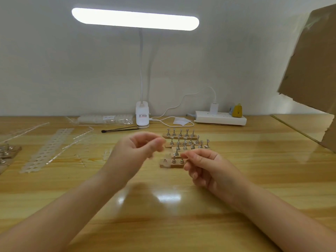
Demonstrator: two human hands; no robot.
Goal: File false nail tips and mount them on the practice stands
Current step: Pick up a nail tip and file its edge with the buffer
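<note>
Both hands hover above the middle of the wooden surface. The left hand is blurred, fingers curled toward the thumb; whether it pinches anything I cannot tell. The right hand has loosely curled fingers, their tips just beside the nearest practice stand (one clear nail tip sits on its left peg). More stands lie behind. A clear bag of nail tips rests along the far edge, beside the lamp base.

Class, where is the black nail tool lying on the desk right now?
The black tool lies at the back of the wooden desk, just left of the lamp base, before the clear packet.
</note>
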